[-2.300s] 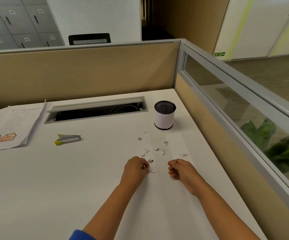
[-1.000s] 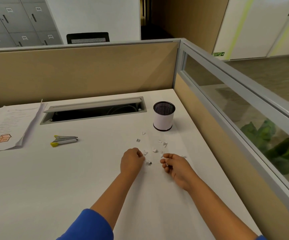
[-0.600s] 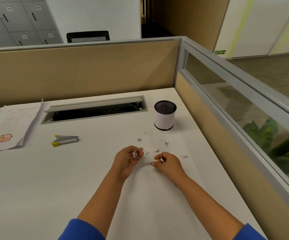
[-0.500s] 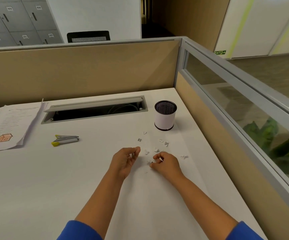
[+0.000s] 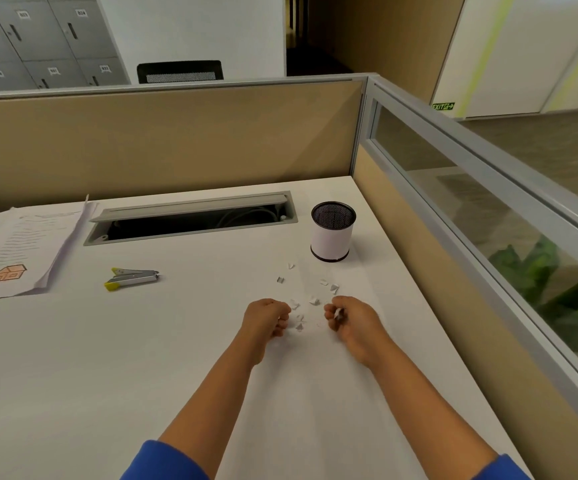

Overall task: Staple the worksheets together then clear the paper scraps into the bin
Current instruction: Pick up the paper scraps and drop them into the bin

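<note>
Several small white paper scraps (image 5: 315, 299) lie scattered on the white desk (image 5: 107, 358) in front of a small bin (image 5: 332, 233), white with a black mesh rim. My right hand (image 5: 348, 315) is curled shut with a scrap pinched in its fingers. To its left, my left hand (image 5: 265, 317) is closed in a loose fist beside more scraps; what it holds is hidden. The stack of worksheets (image 5: 21, 251) rests at the far left. A silver and yellow stapler (image 5: 131, 278) lies between the worksheets and the scraps.
An open cable tray (image 5: 190, 220) is cut into the desk near the back. Tan partition walls (image 5: 163, 140) close the back and the right side, the right one topped with glass (image 5: 488, 216).
Both hands have drawn apart and closed again. The right hand now pinches a scrap. The scraps nearest me are fewer than 2.3 s ago.
</note>
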`<action>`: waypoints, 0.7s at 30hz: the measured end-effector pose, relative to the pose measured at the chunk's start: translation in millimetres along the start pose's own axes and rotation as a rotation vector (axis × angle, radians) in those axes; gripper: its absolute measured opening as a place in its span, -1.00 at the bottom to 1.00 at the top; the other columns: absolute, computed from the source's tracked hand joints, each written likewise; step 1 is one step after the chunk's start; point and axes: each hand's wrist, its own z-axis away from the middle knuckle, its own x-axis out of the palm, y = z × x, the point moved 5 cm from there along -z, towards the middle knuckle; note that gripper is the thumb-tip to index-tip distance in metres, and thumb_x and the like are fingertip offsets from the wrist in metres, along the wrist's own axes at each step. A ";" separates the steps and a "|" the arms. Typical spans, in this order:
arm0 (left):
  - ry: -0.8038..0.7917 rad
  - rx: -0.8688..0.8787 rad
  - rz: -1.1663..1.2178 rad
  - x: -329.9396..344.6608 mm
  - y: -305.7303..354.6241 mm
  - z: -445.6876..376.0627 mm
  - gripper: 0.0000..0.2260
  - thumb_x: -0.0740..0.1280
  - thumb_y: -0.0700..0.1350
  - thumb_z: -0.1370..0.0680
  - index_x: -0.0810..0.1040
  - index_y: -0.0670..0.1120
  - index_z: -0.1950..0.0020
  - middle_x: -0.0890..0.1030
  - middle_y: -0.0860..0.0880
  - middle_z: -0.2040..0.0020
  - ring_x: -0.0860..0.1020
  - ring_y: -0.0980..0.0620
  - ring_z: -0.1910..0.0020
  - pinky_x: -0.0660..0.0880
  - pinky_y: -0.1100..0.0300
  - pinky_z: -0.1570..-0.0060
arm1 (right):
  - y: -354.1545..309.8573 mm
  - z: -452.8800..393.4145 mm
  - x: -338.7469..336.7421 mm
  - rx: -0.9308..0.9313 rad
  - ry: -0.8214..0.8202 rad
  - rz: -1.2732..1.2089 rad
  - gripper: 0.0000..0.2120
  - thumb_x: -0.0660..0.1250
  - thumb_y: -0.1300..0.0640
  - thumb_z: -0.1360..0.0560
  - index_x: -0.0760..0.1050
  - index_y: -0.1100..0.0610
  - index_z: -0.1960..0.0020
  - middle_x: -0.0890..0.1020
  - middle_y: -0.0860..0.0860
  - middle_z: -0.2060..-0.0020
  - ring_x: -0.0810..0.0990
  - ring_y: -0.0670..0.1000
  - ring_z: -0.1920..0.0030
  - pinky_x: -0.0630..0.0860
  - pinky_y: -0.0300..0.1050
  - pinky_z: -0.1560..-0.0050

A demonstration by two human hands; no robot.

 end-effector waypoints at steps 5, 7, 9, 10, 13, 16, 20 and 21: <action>-0.014 0.155 -0.355 9.9 -3.2 -2.6 -0.91 0.42 -0.30 -0.37 0.53 -0.18 0.24 0.53 -0.01 0.38 0.46 0.06 0.39 0.42 0.29 0.35 | -19.9 -0.5 -23.8 -0.034 0.047 0.050 -0.87 0.24 0.28 -0.52 0.47 0.20 0.21 0.48 0.06 0.33 0.41 -0.05 0.35 0.40 -0.27 0.35; 0.016 0.198 -0.472 13.8 -4.4 -4.2 -0.86 0.46 -0.29 -0.34 0.52 -0.15 0.23 0.49 0.02 0.35 0.46 0.08 0.36 0.38 0.32 0.35 | -22.6 -4.9 -30.6 -0.097 0.109 0.334 -0.89 0.29 0.26 -0.50 0.50 0.16 0.20 0.49 0.02 0.31 0.40 -0.06 0.34 0.39 -0.26 0.28; 0.049 0.249 -0.602 18.1 -2.8 -5.0 -0.85 0.44 -0.29 -0.34 0.49 -0.12 0.27 0.46 0.06 0.35 0.45 0.07 0.32 0.34 0.35 0.38 | -22.7 -8.4 -32.4 -0.153 0.158 0.526 -0.96 0.33 0.25 -0.47 0.54 0.14 0.13 0.54 0.00 0.23 0.45 -0.07 0.29 0.41 -0.24 0.22; 0.057 0.270 -0.648 19.7 -2.4 -5.6 -0.84 0.42 -0.28 -0.35 0.47 -0.09 0.31 0.46 0.07 0.36 0.45 0.08 0.31 0.34 0.36 0.38 | -21.9 -10.1 -31.5 -0.177 0.165 0.579 -0.94 0.35 0.25 -0.46 0.56 0.15 0.08 0.56 0.01 0.18 0.48 -0.05 0.23 0.40 -0.21 0.16; 0.075 0.292 -0.719 22.5 -3.5 -7.1 -0.76 0.35 -0.28 -0.40 0.40 -0.05 0.39 0.44 0.09 0.37 0.44 0.09 0.31 0.32 0.37 0.38 | -20.7 -12.2 -24.8 -0.231 0.172 0.717 -0.82 0.39 0.20 -0.43 0.59 0.20 -0.03 0.58 0.01 0.11 0.55 0.03 0.01 0.39 -0.20 0.05; 0.070 0.269 -0.695 20.2 -4.2 -8.9 -0.84 0.28 -0.28 -0.45 0.40 -0.12 0.32 0.42 0.04 0.36 0.41 0.04 0.29 0.30 0.31 0.36 | -21.0 -15.3 -16.4 -0.259 0.195 0.860 -0.73 0.41 0.14 -0.41 0.58 0.20 -0.09 0.61 0.04 0.02 0.57 0.03 -0.07 0.47 -0.18 -0.05; -0.015 0.021 0.065 7.4 -0.4 -3.8 -0.87 0.27 -0.37 -0.46 0.45 -0.22 0.27 0.50 -0.12 0.31 0.46 0.00 0.35 0.44 0.26 0.35 | -18.0 -20.6 -7.9 -0.266 0.204 1.007 -0.75 0.41 0.08 -0.42 0.55 0.20 -0.02 0.63 0.04 0.01 0.58 0.06 -0.06 0.47 -0.13 -0.07; -0.016 -0.031 0.255 3.7 1.6 -1.8 -0.88 0.27 -0.41 -0.45 0.48 -0.25 0.26 0.51 -0.15 0.29 0.49 -0.01 0.34 0.48 0.27 0.36 | -17.4 -21.2 -6.1 -0.273 0.209 1.040 -0.78 0.40 0.08 -0.43 0.55 0.19 0.02 0.62 0.04 0.03 0.58 0.05 -0.02 0.47 -0.14 -0.03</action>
